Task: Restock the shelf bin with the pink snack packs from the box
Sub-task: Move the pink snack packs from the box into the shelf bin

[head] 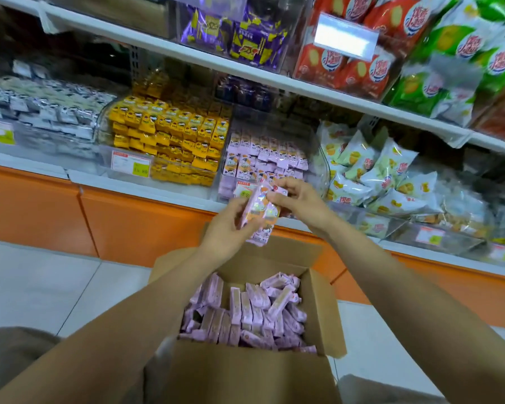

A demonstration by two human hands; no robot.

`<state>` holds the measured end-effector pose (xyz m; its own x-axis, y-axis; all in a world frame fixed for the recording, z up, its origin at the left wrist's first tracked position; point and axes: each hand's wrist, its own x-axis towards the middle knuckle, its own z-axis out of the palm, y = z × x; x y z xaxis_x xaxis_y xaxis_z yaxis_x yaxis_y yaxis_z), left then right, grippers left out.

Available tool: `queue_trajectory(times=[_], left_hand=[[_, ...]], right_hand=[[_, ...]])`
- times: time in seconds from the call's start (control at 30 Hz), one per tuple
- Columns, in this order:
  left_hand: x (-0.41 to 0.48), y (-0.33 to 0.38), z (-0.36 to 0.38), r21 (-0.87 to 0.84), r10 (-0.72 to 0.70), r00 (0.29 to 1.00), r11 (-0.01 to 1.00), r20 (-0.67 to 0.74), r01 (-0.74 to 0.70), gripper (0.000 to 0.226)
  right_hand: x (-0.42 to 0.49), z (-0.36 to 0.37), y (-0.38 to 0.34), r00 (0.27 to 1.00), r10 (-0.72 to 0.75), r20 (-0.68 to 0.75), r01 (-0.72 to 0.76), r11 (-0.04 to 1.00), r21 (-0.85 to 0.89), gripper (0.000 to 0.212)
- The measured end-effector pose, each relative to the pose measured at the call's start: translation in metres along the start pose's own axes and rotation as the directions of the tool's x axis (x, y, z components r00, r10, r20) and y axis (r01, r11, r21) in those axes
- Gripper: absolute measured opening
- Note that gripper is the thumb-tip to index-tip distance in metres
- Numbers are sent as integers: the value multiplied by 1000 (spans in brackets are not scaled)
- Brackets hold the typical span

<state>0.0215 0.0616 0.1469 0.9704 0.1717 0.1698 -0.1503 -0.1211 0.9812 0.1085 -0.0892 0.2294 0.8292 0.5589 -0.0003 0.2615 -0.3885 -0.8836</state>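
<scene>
An open cardboard box [321, 310] stands on the floor below me, filled with several pink snack packs [245, 313]. Above the box, both hands hold a small stack of pink packs [260, 217]. My left hand [231, 225] grips the stack from the left and below. My right hand [295, 199] pinches its top edge. Just behind the hands, the clear shelf bin [225, 182] on the lower shelf holds rows of the same pink packs [268, 156].
A bin of yellow packs [169, 135] sits left of the pink bin, and silver packs [41, 103] farther left. White-green bags [379, 176] lie to its right. The upper shelf [187, 56] carries purple, red and green bags. An orange base panel [129, 225] runs under the shelf.
</scene>
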Motion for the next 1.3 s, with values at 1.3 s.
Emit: queue_trajectory(times=[1.3], left_hand=[[-19,-121,-36,895,254,967,427,16,-127,42]], right_hand=[[-3,85,70,974,-208,-95,189,966,-179,11]])
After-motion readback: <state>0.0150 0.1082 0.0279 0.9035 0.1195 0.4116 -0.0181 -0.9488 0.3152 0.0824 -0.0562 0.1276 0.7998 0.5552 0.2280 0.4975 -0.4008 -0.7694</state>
